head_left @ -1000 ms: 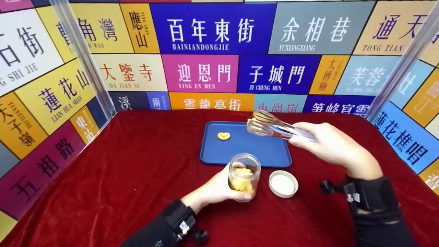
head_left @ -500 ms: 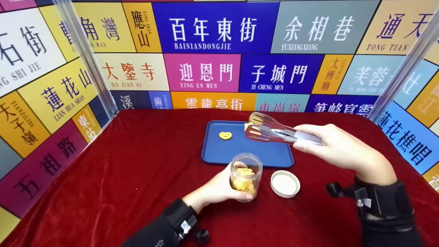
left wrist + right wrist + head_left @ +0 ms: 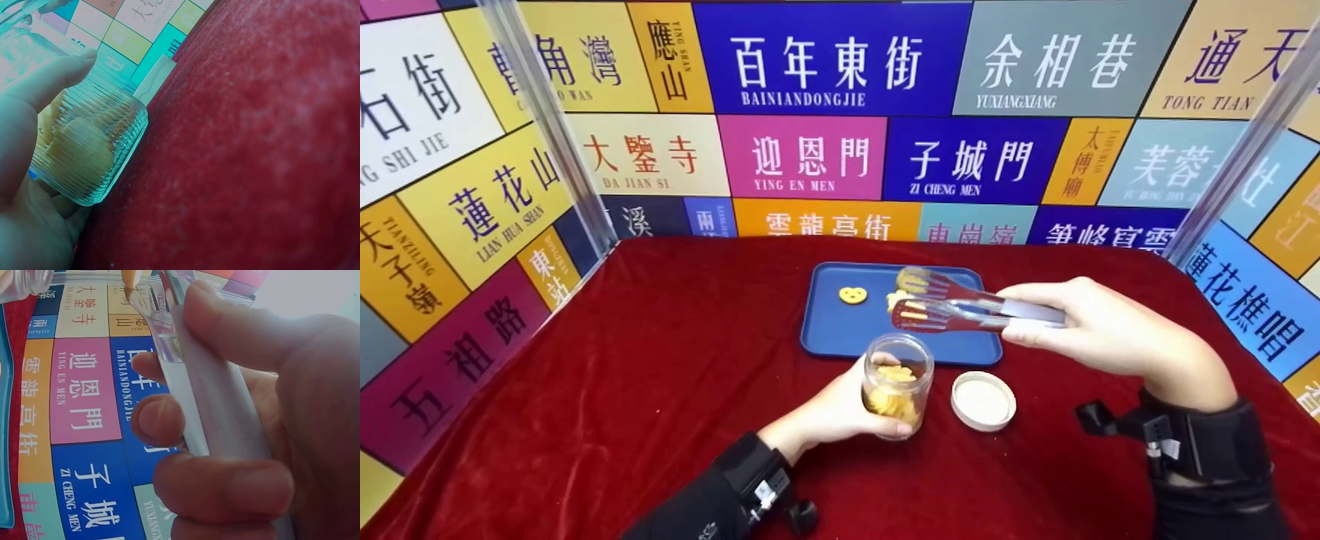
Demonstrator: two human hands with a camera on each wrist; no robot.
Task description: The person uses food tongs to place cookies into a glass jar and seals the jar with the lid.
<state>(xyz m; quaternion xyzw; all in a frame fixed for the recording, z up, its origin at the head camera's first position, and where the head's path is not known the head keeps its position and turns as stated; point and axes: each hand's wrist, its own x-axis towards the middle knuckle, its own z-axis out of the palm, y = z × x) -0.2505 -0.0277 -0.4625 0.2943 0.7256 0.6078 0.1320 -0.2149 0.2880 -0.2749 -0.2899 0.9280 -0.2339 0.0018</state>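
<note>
In the head view my left hand (image 3: 840,409) grips an upright ribbed glass jar (image 3: 916,397) with its mouth uncovered and several yellow cookies (image 3: 891,401) inside. The left wrist view shows the thumb over the near side of the jar (image 3: 84,152). My right hand (image 3: 1091,322) holds metal serving tongs (image 3: 960,311) by their pale handles. Between the slotted tips is a yellow cookie (image 3: 894,300), partly hidden, above the blue tray (image 3: 825,337). A pretzel-shaped cookie (image 3: 853,295) lies on that tray, left of the tongs.
To the right of the jar a round pale lid (image 3: 982,401) lies on the red cloth (image 3: 697,360). Behind the table stands a wall of coloured sign panels (image 3: 802,157), with clear upright posts (image 3: 559,135) at its corners.
My right hand has brought the tongs and their cookie downward and nearer the jar, and the hand sits slightly further right. The left hand still holds the jar in place.
</note>
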